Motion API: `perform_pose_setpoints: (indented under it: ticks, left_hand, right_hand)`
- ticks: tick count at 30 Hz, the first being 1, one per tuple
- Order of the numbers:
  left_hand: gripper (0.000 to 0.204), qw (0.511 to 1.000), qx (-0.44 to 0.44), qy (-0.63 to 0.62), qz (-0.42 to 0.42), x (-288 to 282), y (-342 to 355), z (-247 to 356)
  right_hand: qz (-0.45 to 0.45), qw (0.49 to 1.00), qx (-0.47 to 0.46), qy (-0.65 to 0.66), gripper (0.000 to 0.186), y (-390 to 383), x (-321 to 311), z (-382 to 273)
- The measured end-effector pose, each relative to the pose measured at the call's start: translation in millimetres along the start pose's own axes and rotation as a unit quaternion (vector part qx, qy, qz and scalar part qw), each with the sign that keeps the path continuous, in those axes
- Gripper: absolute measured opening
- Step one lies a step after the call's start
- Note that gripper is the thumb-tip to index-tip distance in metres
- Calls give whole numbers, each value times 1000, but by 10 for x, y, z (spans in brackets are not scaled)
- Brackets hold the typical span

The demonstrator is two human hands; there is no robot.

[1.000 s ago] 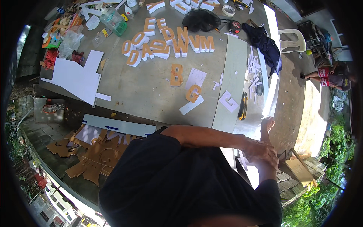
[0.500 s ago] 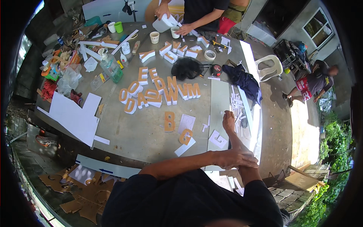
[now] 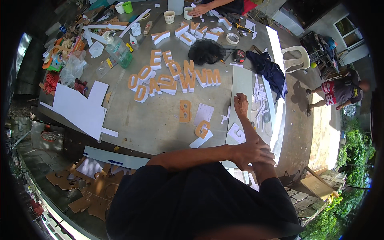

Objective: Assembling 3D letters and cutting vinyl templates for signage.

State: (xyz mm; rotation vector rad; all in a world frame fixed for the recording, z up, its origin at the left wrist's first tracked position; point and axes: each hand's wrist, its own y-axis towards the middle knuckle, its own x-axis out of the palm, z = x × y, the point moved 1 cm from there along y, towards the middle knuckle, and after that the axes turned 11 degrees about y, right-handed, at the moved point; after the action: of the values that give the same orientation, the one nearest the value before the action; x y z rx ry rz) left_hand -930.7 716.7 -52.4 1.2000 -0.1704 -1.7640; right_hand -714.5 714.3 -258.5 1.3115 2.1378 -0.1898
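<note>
My left hand (image 3: 253, 155) is closed round my right forearm (image 3: 251, 132), with its fingers lying over the arm. Farther forward, my right hand (image 3: 241, 105) rests over a grey-green strip (image 3: 241, 82) on the table, its fingers loosely curled in and nothing visible in them. To its left lie a flat brown letter B (image 3: 185, 111), a brown letter G (image 3: 202, 129) partly over a white strip (image 3: 203, 139), and a white sheet (image 3: 205, 113). A white piece with a cut-out letter shape (image 3: 237, 132) lies beside my right forearm.
Several brown-faced, white-sided block letters (image 3: 176, 82) stand mid-table. Beyond are a black net (image 3: 206, 52), a tape measure (image 3: 239, 56) and a tape roll (image 3: 232, 38). A co-worker's hand (image 3: 200, 9) touches a cup (image 3: 188, 13). Dark cloth (image 3: 267, 72) lies right; another person (image 3: 346, 90) stands beyond.
The view has tilted down, so the table things sit higher in the picture. My left hand keeps hold of my right forearm. Across the table, the white jug is upright instead of tilted over the cup.
</note>
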Motion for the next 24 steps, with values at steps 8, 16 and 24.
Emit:
perform_pose_setpoints:
  ticks: [8,16,24]
  left_hand:
    - [64,990,-66,79,95,-330,-243,-246]
    - [37,765,-549,-195,275,-563,-1285,-761]
    - [70,677,-608,-273,313,-298,-1633,-1579]
  right_hand:
    - [-253,955,-105,-116,102,769,445,-616]
    - [-378,896,-158,-173,120,1347,726,-892]
    - [-389,901,-71,-176,110,1334,769,-915]
